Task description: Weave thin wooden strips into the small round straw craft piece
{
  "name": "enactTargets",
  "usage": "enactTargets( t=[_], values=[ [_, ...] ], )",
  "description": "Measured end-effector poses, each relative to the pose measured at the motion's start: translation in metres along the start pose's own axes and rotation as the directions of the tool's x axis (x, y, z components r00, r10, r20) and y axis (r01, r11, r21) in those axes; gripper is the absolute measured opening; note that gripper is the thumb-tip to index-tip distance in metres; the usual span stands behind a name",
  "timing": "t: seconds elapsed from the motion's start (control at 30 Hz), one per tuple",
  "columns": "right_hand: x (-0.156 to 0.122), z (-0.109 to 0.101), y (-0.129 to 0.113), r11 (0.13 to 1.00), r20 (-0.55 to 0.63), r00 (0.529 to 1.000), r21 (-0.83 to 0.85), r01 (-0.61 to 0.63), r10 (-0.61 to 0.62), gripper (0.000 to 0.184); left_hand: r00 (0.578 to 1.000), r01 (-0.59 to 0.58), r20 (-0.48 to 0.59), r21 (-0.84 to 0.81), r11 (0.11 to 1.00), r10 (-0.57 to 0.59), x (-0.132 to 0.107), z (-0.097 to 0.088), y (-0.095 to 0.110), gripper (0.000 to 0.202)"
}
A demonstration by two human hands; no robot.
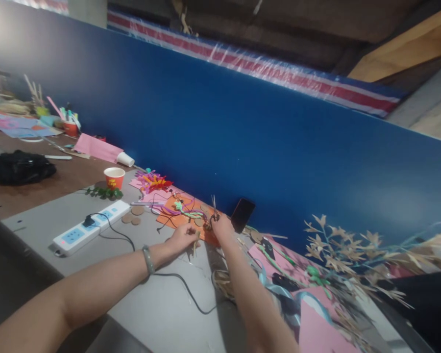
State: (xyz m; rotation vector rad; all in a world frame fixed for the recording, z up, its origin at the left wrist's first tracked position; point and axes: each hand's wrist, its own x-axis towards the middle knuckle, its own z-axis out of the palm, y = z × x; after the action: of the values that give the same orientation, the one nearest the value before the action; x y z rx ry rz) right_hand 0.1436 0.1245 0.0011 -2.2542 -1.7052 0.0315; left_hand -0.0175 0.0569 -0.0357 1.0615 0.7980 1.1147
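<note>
My left hand [183, 238], with a greenish bangle on its wrist, is closed in a pinch on a small straw-coloured strip [196, 241] above the grey table. Just to its right, my right hand [223, 228] is closed around the dark handles of a pair of scissors [213, 203], whose blades point up and away from me. Both hands are at the near edge of an orange sheet [172, 218]. Green and purple pipe cleaners [185, 210] lie on that sheet, and round brown discs [137, 210] rest left of it. A dark phone [243, 214] leans on the blue partition beyond my right hand.
A white power strip [91, 228] with a plugged black cable lies left. Behind it stand a red paper cup [114, 178] and a leafy sprig [103, 192]. Pink paper [319, 318], ribbon and dried star-shaped flowers [334, 245] crowd the right. A blue partition [220, 122] bounds the back.
</note>
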Motion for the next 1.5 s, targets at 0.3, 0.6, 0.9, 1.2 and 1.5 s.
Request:
enactTargets(
  t=[0.3,0.6,0.9,1.2,1.5],
  values=[
    [0.009,0.01,-0.002,0.993,0.034,0.993,0.009,-0.116,0.116,0.036,0.999,0.003,-0.037,0.021,1.0,-0.002,0.003,0.0,-0.003,0.014],
    [-0.004,-0.029,0.015,0.998,0.049,0.997,-0.009,-0.056,0.056,0.028,0.997,-0.014,-0.068,0.15,0.989,0.024,0.004,-0.006,-0.002,0.009],
    [-0.028,-0.105,0.101,0.95,-0.113,0.992,-0.298,-0.095,0.064,0.022,0.996,0.085,-0.001,-0.112,0.99,-0.085,-0.001,-0.001,0.003,0.029],
    [-0.068,-0.067,0.064,0.722,0.039,0.99,0.688,0.071,-0.134,0.037,0.995,0.09,0.071,-0.204,0.975,-0.077,-0.007,0.005,0.009,0.029],
    [-0.089,-0.035,0.031,0.359,0.168,0.977,0.927,-0.11,-0.134,0.042,0.998,-0.062,-0.023,-0.033,0.998,0.061,-0.01,0.008,0.018,0.024]
  ],
)
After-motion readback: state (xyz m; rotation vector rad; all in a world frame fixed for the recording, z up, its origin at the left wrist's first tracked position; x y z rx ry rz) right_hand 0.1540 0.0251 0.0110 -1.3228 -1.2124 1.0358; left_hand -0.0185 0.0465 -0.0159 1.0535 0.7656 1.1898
